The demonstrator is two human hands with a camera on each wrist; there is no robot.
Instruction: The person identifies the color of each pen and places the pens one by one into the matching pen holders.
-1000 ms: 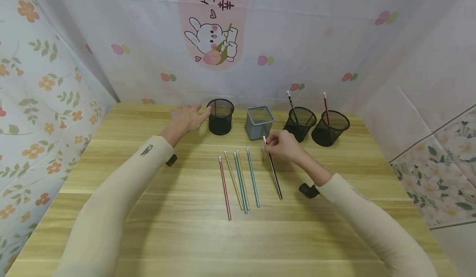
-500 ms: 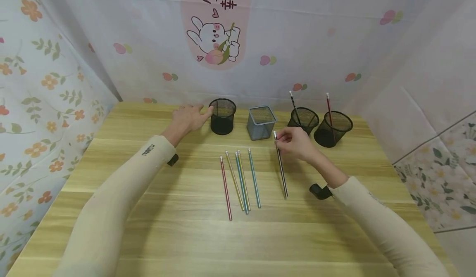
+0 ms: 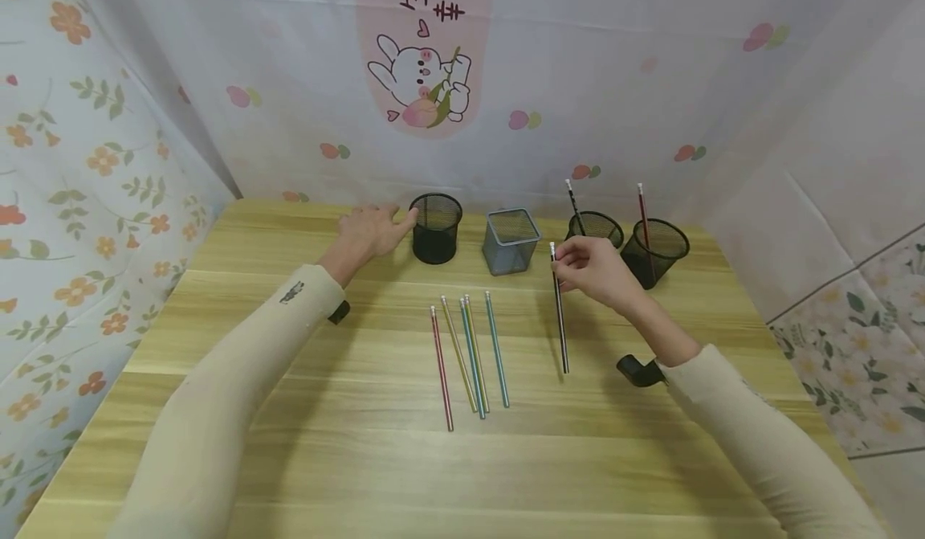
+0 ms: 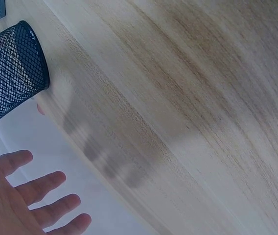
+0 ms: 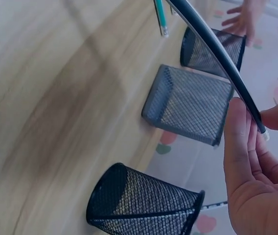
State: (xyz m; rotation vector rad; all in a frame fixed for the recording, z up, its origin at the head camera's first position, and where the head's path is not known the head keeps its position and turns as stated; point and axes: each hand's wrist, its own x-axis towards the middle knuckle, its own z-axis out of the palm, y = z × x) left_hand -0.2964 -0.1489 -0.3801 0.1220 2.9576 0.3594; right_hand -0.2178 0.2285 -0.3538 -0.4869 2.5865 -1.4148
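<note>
Head view up high, facing forward and down, taking in a wide sweep of table (image 3: 347, 459) from farthest back. In close, the left wrist view, tipped sideways past the left hand (image 4: 11, 200). Right wrist view, also near and tilted, looks across the square cup (image 5: 190, 103) to that left hand, shared by all three.

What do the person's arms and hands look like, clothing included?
Left sleeve and right sleeve are cream, the left with a small dark print near its cuff. Left hand and right hand are gloveless; a black device sits behind each.
</note>
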